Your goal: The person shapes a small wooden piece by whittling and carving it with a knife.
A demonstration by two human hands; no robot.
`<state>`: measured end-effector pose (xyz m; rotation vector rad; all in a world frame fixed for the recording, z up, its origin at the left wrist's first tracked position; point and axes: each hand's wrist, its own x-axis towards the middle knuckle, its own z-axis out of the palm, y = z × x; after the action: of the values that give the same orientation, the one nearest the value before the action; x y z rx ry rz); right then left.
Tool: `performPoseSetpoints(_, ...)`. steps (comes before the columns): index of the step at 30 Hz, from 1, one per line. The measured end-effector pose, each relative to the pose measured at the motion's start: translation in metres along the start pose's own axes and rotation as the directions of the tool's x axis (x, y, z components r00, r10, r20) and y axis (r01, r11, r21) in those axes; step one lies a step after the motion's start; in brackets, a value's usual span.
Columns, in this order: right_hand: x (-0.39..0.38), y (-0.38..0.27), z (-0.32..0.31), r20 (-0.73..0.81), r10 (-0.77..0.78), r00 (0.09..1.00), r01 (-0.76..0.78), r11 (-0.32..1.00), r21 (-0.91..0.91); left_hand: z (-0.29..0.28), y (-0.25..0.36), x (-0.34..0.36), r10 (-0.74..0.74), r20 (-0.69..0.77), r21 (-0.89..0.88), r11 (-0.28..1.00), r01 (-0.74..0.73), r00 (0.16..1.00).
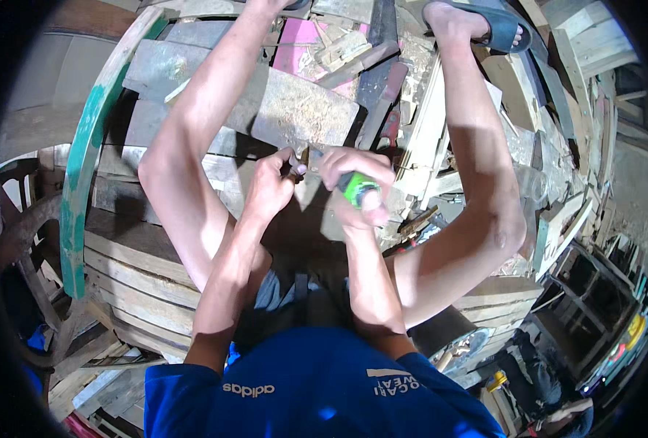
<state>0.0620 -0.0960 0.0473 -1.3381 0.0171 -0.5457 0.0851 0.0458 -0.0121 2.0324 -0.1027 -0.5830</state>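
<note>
Between the knees [503, 226], the left hand [271, 187] pinches a small brown piece [304, 157] while the right hand [359, 162] grasps a green-and-black tool [353, 188] beside it, apparently working it, which seems to call for steadiness next.

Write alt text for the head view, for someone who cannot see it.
A person's left hand pinches a small brown piece; the right hand grips a green-and-black handle. Wood shavings litter the boards ahead.
</note>
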Motion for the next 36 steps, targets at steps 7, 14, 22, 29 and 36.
performPoseSetpoints(7, -0.005, -0.013, -0.003, 0.028, 0.017, 0.999, -0.018, 0.999, 0.050, 0.002, 0.007, 0.000, 0.049, 0.018, -0.001, 0.999, -0.049, 0.999)
performPoseSetpoints(14, 0.006, -0.046, 0.001, 0.017, -0.146, 0.989, 0.140, 0.971, 0.192, -0.005, 0.005, -0.001, 0.022, 0.001, -0.044, 0.999, -0.021, 1.000)
performPoseSetpoints(22, 0.005, -0.026, 0.003, 0.064, 0.005, 0.998, -0.010, 0.996, 0.090, -0.009, 0.000, -0.001, -0.014, 0.042, 0.034, 0.999, 0.013, 0.999)
performPoseSetpoints(29, 0.002, 0.002, 0.002, 0.108, 0.001, 0.994, 0.006, 0.998, -0.067, -0.003, 0.015, -0.003, 0.024, 0.007, -0.014, 1.000, -0.024, 1.000)
performPoseSetpoints(36, 0.003, -0.047, -0.004, 0.069, -0.092, 0.993, 0.072, 0.966, 0.249, -0.004, -0.007, -0.001, -0.013, 0.042, 0.009, 1.000, 0.012, 0.999)
